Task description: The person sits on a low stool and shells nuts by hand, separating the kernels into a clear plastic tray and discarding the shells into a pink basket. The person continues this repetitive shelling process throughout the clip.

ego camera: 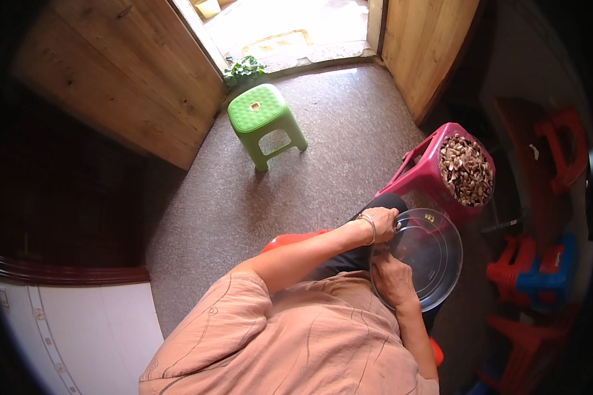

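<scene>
My left hand [383, 224], with a silver bangle at the wrist, is curled over the rim of a clear round basin [452, 276] on my lap. A small pale, shiny piece [399, 226] shows at its fingertips. Just below, my right hand [394, 280] is bent inward at the same rim, its fingertips close to the left hand. What lies between the fingers is too small and shaded to tell. Several yellowish kernels [429, 217] sit at the basin's far edge. Beyond it, a bowlful of brownish nuts or cloves [467, 170] rests on a pink plastic stool [427, 168].
A green plastic stool [267, 116] stands on the speckled floor [336, 138] ahead. Leafy greens [244, 69] lie by the bright doorway, between wooden doors [143, 64]. Red and blue plastic stools [543, 271] are at the right. Part of a red seat [289, 240] shows beneath me.
</scene>
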Available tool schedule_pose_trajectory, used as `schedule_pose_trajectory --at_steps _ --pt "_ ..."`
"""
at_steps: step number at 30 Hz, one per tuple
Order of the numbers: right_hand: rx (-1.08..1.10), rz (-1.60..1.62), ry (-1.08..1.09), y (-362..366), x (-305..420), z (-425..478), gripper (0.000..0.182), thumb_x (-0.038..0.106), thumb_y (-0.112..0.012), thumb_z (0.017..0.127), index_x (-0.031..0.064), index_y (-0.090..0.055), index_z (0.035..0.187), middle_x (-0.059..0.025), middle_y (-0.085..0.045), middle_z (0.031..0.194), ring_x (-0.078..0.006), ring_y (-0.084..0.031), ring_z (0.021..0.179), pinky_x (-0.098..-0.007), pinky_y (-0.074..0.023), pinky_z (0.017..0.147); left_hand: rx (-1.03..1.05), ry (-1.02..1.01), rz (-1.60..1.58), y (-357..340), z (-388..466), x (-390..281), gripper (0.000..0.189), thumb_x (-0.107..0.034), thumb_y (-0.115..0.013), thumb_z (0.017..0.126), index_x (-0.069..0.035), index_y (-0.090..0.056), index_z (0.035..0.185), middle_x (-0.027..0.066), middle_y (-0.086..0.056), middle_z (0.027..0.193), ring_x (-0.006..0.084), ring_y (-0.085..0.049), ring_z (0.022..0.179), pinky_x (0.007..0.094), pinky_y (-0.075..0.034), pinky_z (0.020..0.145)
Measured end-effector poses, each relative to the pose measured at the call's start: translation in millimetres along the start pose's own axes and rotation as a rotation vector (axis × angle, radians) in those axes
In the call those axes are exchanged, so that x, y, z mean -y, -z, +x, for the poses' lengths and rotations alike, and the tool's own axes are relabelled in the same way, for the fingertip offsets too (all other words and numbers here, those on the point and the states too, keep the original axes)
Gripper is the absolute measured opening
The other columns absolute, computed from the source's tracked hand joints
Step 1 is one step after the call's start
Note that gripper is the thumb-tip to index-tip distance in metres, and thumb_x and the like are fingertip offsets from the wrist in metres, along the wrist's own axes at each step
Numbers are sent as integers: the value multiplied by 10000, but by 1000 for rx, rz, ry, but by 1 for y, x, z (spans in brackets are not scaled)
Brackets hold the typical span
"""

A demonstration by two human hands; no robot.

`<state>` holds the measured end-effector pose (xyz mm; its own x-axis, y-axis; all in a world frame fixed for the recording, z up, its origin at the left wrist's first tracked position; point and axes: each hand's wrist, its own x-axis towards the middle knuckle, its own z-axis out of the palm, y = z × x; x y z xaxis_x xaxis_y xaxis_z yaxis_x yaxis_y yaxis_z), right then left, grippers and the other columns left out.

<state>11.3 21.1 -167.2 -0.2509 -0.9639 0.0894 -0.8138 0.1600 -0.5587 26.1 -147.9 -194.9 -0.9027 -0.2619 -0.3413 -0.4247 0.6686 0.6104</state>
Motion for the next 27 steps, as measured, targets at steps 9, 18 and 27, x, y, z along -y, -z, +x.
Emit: schedule_pose_trajectory --at_steps 9,18,27 --pt "57 -43 -1 -9 -11 0 85 82 -591 782 76 -566 863 -140 -576 846 -353 -600 699 -442 -482 579 3 -14 -25 4 0 -2 332 -331 -493 892 -23 -551 1001 234 -642 862 396 -624 849 463 -486 735" --pt "4 -41 -27 -15 -11 -2 84 69 -567 807 73 -566 891 -139 -577 882 -353 -601 724 -441 -494 593 -5 -16 -22 2 0 0 355 -347 -495 894 -33 -550 1049 237 -644 901 403 -621 874 474 -486 759" --pt "109 0 -68 -5 -8 -2 115 56 -569 799 56 -564 914 -152 -561 984 -379 -598 785 -446 -509 638 27 15 -21 9 -4 -7 319 -262 -513 845 -7 -565 1030 244 -646 935 378 -629 915 447 -493 782"
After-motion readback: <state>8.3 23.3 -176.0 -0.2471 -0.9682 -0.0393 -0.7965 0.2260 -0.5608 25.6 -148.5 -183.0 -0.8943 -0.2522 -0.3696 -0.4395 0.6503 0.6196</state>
